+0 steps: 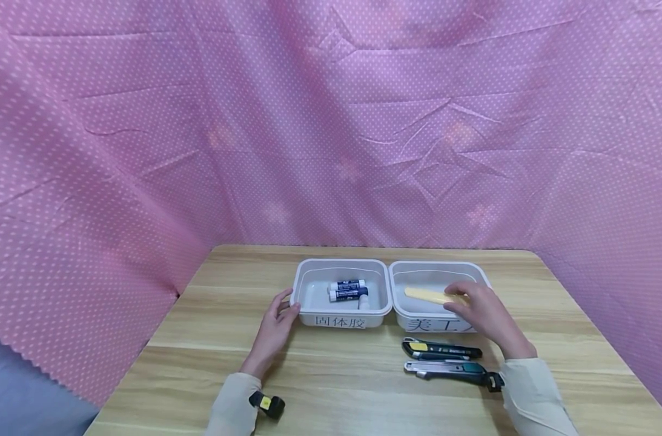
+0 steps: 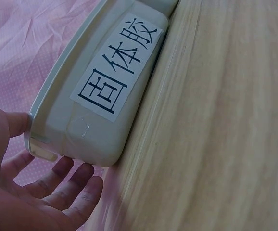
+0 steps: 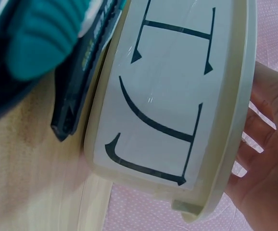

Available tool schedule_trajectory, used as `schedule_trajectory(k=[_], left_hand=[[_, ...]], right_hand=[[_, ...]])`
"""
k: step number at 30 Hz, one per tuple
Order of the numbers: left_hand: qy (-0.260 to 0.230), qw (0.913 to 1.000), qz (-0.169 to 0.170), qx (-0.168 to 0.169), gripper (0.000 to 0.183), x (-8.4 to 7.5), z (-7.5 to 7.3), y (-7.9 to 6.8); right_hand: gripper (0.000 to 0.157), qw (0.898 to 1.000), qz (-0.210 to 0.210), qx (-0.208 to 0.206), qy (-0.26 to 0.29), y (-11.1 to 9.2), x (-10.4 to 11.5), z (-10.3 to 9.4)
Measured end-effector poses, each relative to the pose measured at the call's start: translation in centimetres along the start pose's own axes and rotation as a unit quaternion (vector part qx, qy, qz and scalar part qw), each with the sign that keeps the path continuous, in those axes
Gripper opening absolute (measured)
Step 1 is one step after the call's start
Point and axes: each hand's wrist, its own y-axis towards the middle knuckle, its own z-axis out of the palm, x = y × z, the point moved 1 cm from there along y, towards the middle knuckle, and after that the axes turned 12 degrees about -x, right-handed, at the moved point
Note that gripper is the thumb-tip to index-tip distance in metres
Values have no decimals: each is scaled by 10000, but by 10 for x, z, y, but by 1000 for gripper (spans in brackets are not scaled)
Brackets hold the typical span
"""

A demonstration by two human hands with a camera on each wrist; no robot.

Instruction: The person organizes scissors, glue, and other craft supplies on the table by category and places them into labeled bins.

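Note:
My right hand (image 1: 483, 312) pinches one end of a slim pale yellow bar-shaped thing (image 1: 426, 295) over the right white bin (image 1: 440, 266). Its exact kind cannot be made out, and the right wrist view hides it behind the bin wall. At the left white bin (image 1: 341, 263), my left hand (image 1: 275, 332) touches the near left corner with loosely bent fingers. Its thumb (image 2: 18, 124) meets the rim. Inside that bin lie blue-and-white glue sticks (image 1: 348, 294). A black-and-yellow utility knife (image 1: 445, 350) and a grey-and-green one (image 1: 445, 368) lie before the right bin.
Both bins stand side by side on a wood-grain table (image 1: 200, 363), with printed labels (image 1: 339, 322) on their front walls. A pink dotted curtain (image 1: 331, 121) hangs behind and along both sides. Each wrist wears a black strap-on device (image 1: 268, 404).

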Motion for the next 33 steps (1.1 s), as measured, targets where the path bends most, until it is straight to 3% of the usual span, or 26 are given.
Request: schedule_trajectory(k=[33], left_hand=[[52, 10000, -33, 24, 54, -1, -1, 0]], right_hand=[[28, 9999, 116, -52, -88, -1, -1, -1]])
